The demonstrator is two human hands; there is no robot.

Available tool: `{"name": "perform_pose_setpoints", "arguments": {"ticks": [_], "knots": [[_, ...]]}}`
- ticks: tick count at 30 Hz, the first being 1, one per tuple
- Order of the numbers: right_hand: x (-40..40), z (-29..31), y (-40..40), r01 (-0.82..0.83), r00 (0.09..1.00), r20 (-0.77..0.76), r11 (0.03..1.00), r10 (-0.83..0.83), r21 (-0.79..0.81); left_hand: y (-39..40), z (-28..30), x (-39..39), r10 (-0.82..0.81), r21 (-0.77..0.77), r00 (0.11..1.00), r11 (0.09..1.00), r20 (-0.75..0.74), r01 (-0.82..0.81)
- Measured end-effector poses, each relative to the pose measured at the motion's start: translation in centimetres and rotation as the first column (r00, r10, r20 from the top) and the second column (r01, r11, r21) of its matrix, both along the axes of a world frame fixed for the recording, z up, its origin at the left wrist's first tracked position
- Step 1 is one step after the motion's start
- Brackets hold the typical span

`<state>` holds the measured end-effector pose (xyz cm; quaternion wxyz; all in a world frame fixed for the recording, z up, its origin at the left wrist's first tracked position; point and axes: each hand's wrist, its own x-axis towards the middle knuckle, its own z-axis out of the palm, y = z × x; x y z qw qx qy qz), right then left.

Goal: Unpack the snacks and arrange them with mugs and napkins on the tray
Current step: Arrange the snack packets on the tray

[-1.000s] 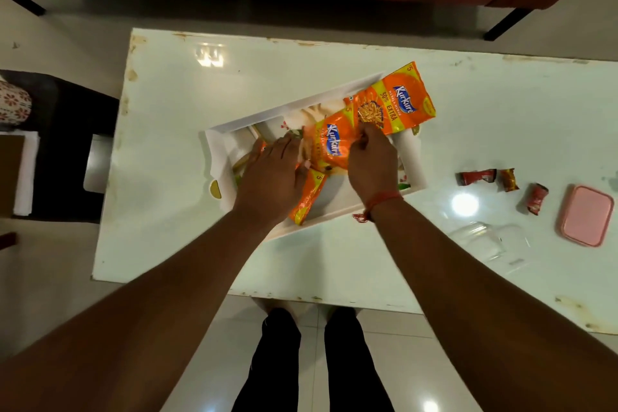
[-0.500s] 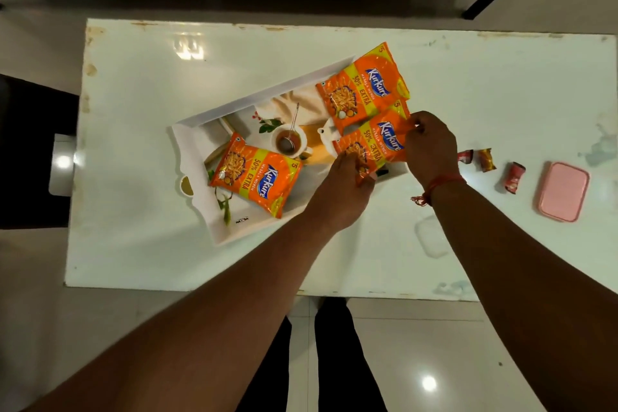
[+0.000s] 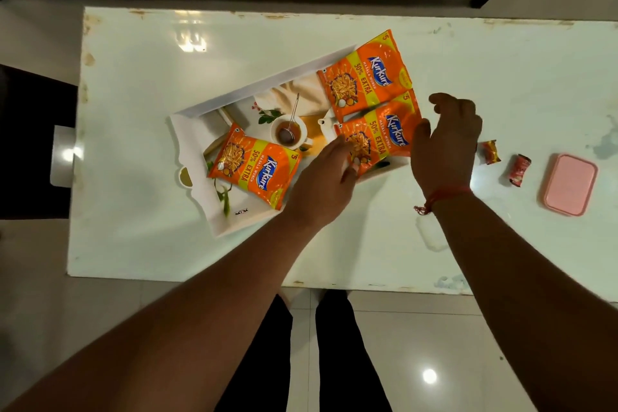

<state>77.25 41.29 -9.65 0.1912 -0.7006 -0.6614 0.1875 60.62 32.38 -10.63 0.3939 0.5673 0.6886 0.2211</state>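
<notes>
your white table (image 3: 140, 130) fills most of the view, glossy and chipped along its edges. on it sits the white tray (image 3: 197, 110), turned at an angle, with a printed picture of a teacup on its floor. three orange snack packets lie on the tray: the far packet (image 3: 364, 77) at its far right corner, the near-right packet (image 3: 384, 134) just below it and touching it, and the left packet (image 3: 255, 169) apart from both, toward the tray's left end. your left hand (image 3: 321, 184) reaches over the tray's near rim, fingers loosely extended, fingertips on the lower edge of the near-right packet; it may be pinching that edge, but the view does not settle it. your right hand (image 3: 444, 144) hovers beside the same packet's right edge, fingers spread and curled, gripping nothing. to the right on the table lie a pink lidded box (image 3: 570, 183) and two small red wrapped candies (image 3: 518, 169).
</notes>
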Motion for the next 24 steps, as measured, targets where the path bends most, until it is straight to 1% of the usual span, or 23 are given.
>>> {"name": "perform_pose_setpoints", "arguments": {"ticks": [1, 2, 3, 5, 6, 7, 8, 9, 10, 11, 12, 13, 15, 18, 21, 24], "knots": [[-0.7, 0.4, -0.7, -0.030, 1.000, -0.004, 0.997, 0.030, 0.065, -0.4, 0.5, -0.9, 0.028, 0.072, 0.999, 0.997, -0.034, -0.026], [-1.7, 0.8, -1.6, -0.052, 0.997, -0.051, 0.995, 0.057, 0.081, -0.8, 0.6, -2.0, 0.057, 0.127, 0.996, 0.991, -0.068, -0.048], [-2.9, 0.9, -2.7, -0.070, 0.989, -0.127, 0.996, 0.077, 0.059, -1.2, 0.7, -3.2, 0.091, 0.164, 0.991, 0.984, -0.100, -0.074], [-5.6, 0.2, -5.3, -0.115, 0.958, -0.272, 0.991, 0.094, -0.064, -2.0, 0.2, -5.8, 0.174, 0.196, 0.973, 0.970, -0.154, -0.143], [-7.0, -0.1, -6.5, -0.127, 0.938, -0.341, 0.978, 0.064, -0.163, -2.3, -0.2, -7.1, 0.222, 0.200, 0.958, 0.962, -0.182, -0.185], [-8.6, -0.5, -7.7, -0.128, 0.907, -0.422, 0.944, -0.013, -0.305, -2.8, -0.6, -8.5, 0.271, 0.192, 0.938, 0.954, -0.215, -0.231], [-10.0, -0.8, -8.5, -0.112, 0.858, -0.489, 0.872, -0.157, -0.477, -3.2, -1.1, -9.6, 0.313, 0.173, 0.917, 0.946, -0.247, -0.276], [-11.3, -1.0, -8.9, -0.116, 0.799, -0.518, 0.766, -0.306, -0.632, -3.6, -1.5, -10.6, 0.337, 0.143, 0.902, 0.940, -0.271, -0.309], [-12.7, -1.4, -9.3, -0.132, 0.759, -0.503, 0.659, -0.414, -0.741, -4.0, -1.9, -11.3, 0.340, 0.112, 0.895, 0.940, -0.287, -0.321], [-13.9, -1.7, -9.5, -0.150, 0.749, -0.486, 0.599, -0.451, -0.787, -4.3, -2.2, -11.7, 0.324, 0.084, 0.897, 0.946, -0.301, -0.313], [-15.0, -1.9, -9.6, -0.152, 0.763, -0.469, 0.582, -0.444, -0.799, -4.5, -2.4, -11.9, 0.294, 0.067, 0.901, 0.955, -0.319, -0.288], [-15.8, -2.0, -9.5, -0.142, 0.796, -0.461, 0.618, -0.394, -0.773, -4.8, -2.4, -11.9, 0.257, 0.061, 0.907, 0.966, -0.334, -0.252], [-16.3, -1.8, -8.6, -0.107, 0.871, -0.417, 0.729, -0.259, -0.676, -5.0, -2.5, -11.8, 0.210, 0.069, 0.917, 0.978, -0.338, -0.199], [-15.0, -0.3, -5.9, -0.119, 0.947, -0.315, 0.835, -0.068, -0.538, -4.5, -2.5, -10.9, 0.182, 0.075, 0.935, 0.983, -0.305, -0.167], [-12.7, 0.9, -3.1, -0.192, 0.974, -0.183, 0.908, 0.131, -0.373, -3.2, -2.4, -9.2, 0.139, 0.034, 0.960, 0.990, -0.245, -0.135], [-10.7, 1.8, -0.7, -0.213, 0.977, -0.081, 0.936, 0.197, -0.281, -1.5, -2.1, -7.2, 0.074, -0.012, 0.981, 0.997, -0.179, -0.077]]}}
